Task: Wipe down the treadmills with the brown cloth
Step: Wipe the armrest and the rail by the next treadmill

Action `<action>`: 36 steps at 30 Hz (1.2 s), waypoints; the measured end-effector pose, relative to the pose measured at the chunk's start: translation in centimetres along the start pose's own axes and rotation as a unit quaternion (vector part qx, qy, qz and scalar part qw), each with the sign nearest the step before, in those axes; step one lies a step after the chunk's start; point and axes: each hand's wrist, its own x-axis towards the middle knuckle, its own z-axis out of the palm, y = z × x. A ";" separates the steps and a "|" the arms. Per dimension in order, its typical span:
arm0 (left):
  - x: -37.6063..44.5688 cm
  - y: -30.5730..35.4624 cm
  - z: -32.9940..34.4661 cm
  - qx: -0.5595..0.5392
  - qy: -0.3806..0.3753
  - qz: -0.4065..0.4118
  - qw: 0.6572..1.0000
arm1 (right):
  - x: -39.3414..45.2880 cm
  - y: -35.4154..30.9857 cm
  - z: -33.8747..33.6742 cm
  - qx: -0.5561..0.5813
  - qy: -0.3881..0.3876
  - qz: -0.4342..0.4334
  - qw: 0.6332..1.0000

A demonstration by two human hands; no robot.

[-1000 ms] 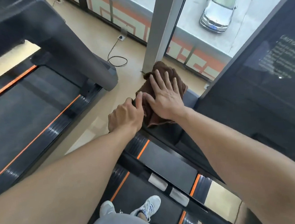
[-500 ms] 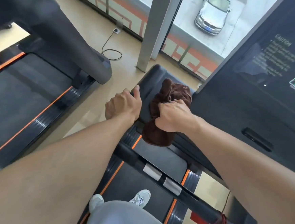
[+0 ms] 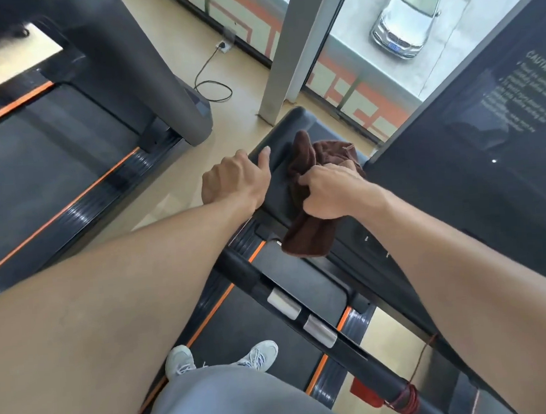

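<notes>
I stand on a black treadmill (image 3: 291, 290) with orange side stripes. My right hand (image 3: 329, 191) is closed around the bunched brown cloth (image 3: 310, 236), which hangs down over the dark left handrail pad (image 3: 278, 160) of the console. My left hand (image 3: 235, 180) grips the outer edge of that same pad, thumb resting on top, just left of the cloth. The console screen (image 3: 502, 143) with its caution text rises at the right.
A second treadmill (image 3: 49, 165) with a grey upright stands to the left across a strip of beige floor. A black power cable (image 3: 212, 81) loops on the floor near a grey window post (image 3: 301, 41). A crossbar with metal sensors (image 3: 301, 315) runs below my arms.
My right hand went from lying flat on the spread cloth to gripping it in a bunch, and drew it back toward me. My left hand stayed on the pad's edge.
</notes>
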 end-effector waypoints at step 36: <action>0.4 0.0 0.3 -0.016 0.029 -0.017 0.999 | 7.3 -3.3 1.3 0.143 0.239 -0.013 0.960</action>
